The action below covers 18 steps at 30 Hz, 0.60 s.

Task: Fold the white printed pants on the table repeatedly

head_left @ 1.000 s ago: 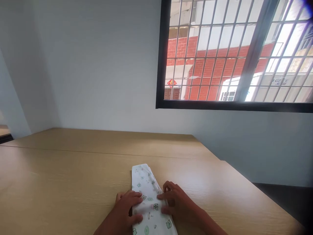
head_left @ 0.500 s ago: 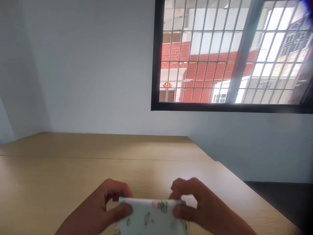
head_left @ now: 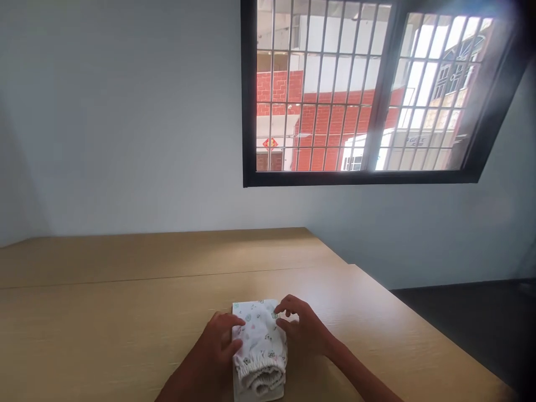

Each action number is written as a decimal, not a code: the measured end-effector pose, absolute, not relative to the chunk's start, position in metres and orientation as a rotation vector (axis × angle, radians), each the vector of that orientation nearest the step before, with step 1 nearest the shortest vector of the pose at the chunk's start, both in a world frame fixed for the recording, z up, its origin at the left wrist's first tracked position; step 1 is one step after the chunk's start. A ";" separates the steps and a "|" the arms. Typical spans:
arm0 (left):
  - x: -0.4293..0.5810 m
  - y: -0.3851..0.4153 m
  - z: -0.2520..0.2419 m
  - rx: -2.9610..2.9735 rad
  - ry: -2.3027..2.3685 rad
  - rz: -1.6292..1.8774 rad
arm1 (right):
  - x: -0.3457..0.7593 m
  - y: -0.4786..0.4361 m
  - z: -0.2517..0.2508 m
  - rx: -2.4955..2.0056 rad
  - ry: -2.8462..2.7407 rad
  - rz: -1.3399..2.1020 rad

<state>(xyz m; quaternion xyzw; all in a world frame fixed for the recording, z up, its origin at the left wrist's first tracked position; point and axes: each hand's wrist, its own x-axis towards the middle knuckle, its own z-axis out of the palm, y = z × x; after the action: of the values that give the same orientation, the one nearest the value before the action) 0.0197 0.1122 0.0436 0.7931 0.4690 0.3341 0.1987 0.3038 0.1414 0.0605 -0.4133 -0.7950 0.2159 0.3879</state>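
A folded white cloth garment [head_left: 257, 335] with small printed figures lies on the table below the window. Its near end has a gathered elastic edge and shows rolled layers. Under it a flat white piece [head_left: 268, 395] sticks out at the near side; what it is I cannot make out. My left hand [head_left: 220, 340] is at the garment's left edge, thumb and forefinger apart, fingertips resting on the cloth. On the other side, my right hand [head_left: 299, 324] touches the upper right edge with its fingers spread and curved.
The wooden table [head_left: 125, 329] has a seam across it and a stepped right edge, beyond which the dark floor [head_left: 460, 318] shows. A pale wall [head_left: 146, 123] stands behind, with a barred, black-framed window [head_left: 318, 177].
The garment, held up at its far edge between both hands, now lies lower on the table. Both hands have loosened to its sides. The view has turned slightly right.
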 end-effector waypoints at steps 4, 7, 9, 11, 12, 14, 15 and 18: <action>0.053 0.126 0.053 2.379 1.275 0.836 | 0.272 0.133 0.066 -0.986 -2.153 0.446; 0.058 0.126 0.045 2.473 1.262 0.651 | 0.262 0.130 0.061 -1.006 -2.374 0.416; 0.047 0.117 0.035 2.560 1.297 0.475 | 0.272 0.127 0.056 -1.075 -2.568 0.387; 0.028 0.109 0.029 2.616 1.341 0.355 | 0.292 0.127 0.054 -1.188 -2.679 0.366; 0.019 0.106 0.029 2.626 1.352 0.339 | 0.302 0.128 0.054 -1.248 -2.682 0.368; 0.009 0.106 0.032 2.631 1.370 0.348 | 0.316 0.131 0.057 -1.358 -2.632 0.384; 0.008 0.108 0.035 2.628 1.397 0.377 | 0.318 0.132 0.058 -1.391 -2.586 0.374; 0.025 0.118 0.046 2.648 1.463 0.492 | 0.302 0.133 0.062 -1.351 -2.460 0.270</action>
<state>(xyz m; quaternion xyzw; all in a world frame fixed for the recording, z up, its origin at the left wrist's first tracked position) 0.0251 0.1180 0.0461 0.8633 0.4770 0.1605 0.0383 0.3018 0.1331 0.0619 -0.4730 -0.8612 0.0947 0.1601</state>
